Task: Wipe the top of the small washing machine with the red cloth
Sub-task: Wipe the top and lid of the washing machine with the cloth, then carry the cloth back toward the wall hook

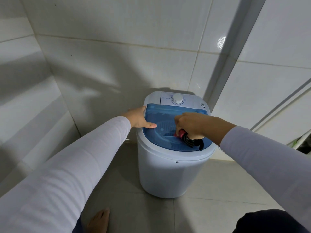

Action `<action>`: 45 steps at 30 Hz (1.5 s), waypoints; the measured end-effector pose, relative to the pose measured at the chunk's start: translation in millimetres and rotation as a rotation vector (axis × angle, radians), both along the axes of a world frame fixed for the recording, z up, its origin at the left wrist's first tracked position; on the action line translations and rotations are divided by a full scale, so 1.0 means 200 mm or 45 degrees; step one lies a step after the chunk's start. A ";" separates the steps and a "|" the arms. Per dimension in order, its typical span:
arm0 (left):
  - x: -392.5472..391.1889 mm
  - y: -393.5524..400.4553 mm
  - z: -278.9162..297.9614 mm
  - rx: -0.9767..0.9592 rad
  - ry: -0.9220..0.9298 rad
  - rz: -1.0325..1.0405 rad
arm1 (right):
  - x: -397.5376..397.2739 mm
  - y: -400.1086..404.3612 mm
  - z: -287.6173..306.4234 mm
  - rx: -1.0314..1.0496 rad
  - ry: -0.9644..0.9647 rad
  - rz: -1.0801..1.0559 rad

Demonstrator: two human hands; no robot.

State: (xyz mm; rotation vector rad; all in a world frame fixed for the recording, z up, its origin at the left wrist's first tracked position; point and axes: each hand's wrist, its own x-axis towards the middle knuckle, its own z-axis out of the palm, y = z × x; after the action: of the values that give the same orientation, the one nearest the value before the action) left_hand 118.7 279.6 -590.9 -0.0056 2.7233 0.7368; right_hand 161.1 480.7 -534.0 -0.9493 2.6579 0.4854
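Two hands work the small washing machine (175, 148): left hand (138, 117) lies flat and open, steadying its rim, while right hand (191, 125) closes its grip on the red cloth (179, 133) against the blue lid (158, 132).

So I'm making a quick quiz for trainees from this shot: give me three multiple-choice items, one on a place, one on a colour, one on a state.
1. Where does the left hand rest?
A. on the left edge of the washing machine
B. on the dial
C. on the floor

2. What colour is the lid?
A. clear green
B. see-through blue
C. solid black

3. What is the right hand doing?
A. hanging open
B. turning the dial
C. gripping the red cloth on the lid

Answers: 1 A, its palm lies at the lid's left rim; 2 B, the tub shows through it; 3 C, the fingers close around the cloth.
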 end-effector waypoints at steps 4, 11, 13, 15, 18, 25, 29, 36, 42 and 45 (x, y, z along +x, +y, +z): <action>0.00 0.01 0.00 0.012 0.034 -0.041 | 0.00 -0.02 -0.04 -0.007 0.043 0.033; 0.02 0.01 0.02 -0.014 0.082 -0.126 | 0.00 -0.05 -0.11 -0.381 0.054 -0.045; 0.02 0.00 0.02 0.008 0.080 -0.124 | 0.00 -0.03 -0.13 -0.496 0.044 -0.083; 0.02 0.00 0.01 0.008 0.067 -0.117 | 0.01 -0.01 -0.14 -0.511 0.030 -0.101; 0.02 0.00 0.00 -0.015 0.015 -0.091 | 0.00 0.02 -0.11 -0.399 0.019 -0.100; -0.05 -0.01 -0.06 -0.095 0.038 -0.037 | -0.01 0.12 -0.02 -0.355 -0.043 -0.222; 0.01 0.01 -0.03 -0.070 0.101 -0.003 | 0.00 0.17 0.00 -0.529 -0.003 -0.358; 0.08 0.08 0.07 0.050 0.346 -0.057 | 0.00 0.21 0.13 -1.017 0.138 -0.513; 0.13 0.21 0.31 0.599 0.421 -0.126 | 0.04 0.15 0.24 -1.448 -0.016 -0.515; 0.15 0.22 0.37 0.775 0.453 -0.119 | 0.05 0.15 0.27 -1.544 -0.055 -0.569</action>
State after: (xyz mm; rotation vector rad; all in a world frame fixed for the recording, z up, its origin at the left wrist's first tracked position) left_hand 149.2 322.7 -516.1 0.4229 2.6594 1.6339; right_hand 170.9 509.7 -479.5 -0.4852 2.8481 -1.3404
